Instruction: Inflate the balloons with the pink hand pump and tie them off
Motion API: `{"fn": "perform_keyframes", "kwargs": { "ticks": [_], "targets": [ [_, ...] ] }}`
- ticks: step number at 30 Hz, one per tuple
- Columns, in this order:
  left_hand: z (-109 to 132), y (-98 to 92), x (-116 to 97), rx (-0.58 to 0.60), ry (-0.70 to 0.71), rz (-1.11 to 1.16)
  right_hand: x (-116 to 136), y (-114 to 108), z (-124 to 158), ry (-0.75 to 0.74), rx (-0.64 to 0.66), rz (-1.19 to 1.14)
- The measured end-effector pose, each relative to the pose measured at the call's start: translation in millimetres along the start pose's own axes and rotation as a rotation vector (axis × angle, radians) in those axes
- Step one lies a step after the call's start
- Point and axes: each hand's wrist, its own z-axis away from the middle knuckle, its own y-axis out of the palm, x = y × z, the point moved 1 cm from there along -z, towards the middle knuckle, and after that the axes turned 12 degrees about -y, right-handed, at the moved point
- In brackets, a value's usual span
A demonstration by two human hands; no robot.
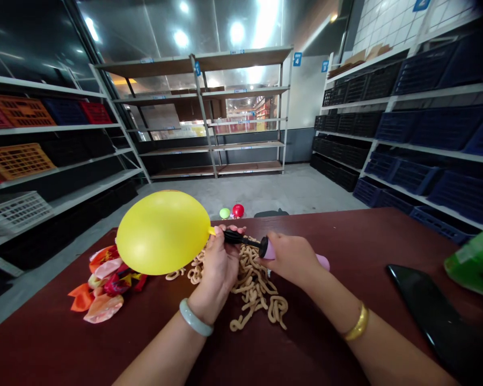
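A large inflated yellow balloon point(163, 232) extends to the left of my left hand point(222, 257). That hand's fingers are closed around the balloon's neck, at the black nozzle end of a hand balloon pump point(234, 236). My right hand point(287, 256) is wrapped round the pump's pale purple body, whose far end pokes out past the palm. A black shaft runs between the two hands. Beneath them lies a heap of tan, curly, cord-like pieces point(251, 276). Red, orange and pink limp balloons point(107, 281) are piled on the table below the yellow balloon.
The dark red table point(314, 343) bears a black phone-like slab point(426, 311) and a green bag point(477, 262) at the right. Beyond the far edge are a red balloon point(238, 210) and a light green balloon point(224, 213). Racks with crates point(410, 128) stand around.
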Motion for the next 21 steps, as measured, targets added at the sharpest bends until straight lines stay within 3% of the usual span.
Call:
{"fn": "perform_keyframes", "kwargs": {
  "ticks": [5,11,16,21],
  "targets": [
    [12.1,3.5,22.4,0.001,-0.090,-0.056,3.8,4.3,0.7,-0.031,-0.037,-0.045],
    [12.6,3.4,20.6,0.014,-0.074,-0.046,6.5,4.9,0.5,-0.033,-0.050,-0.092],
    [6.3,7.2,0.2,0.042,0.003,-0.047,3.8,1.4,-1.4,-0.018,-0.028,-0.110],
    [-16.9,-9.0,-37.6,-0.019,0.069,0.015,-10.5,5.7,-3.7,-0.033,-0.022,-0.076]
  ]
}}
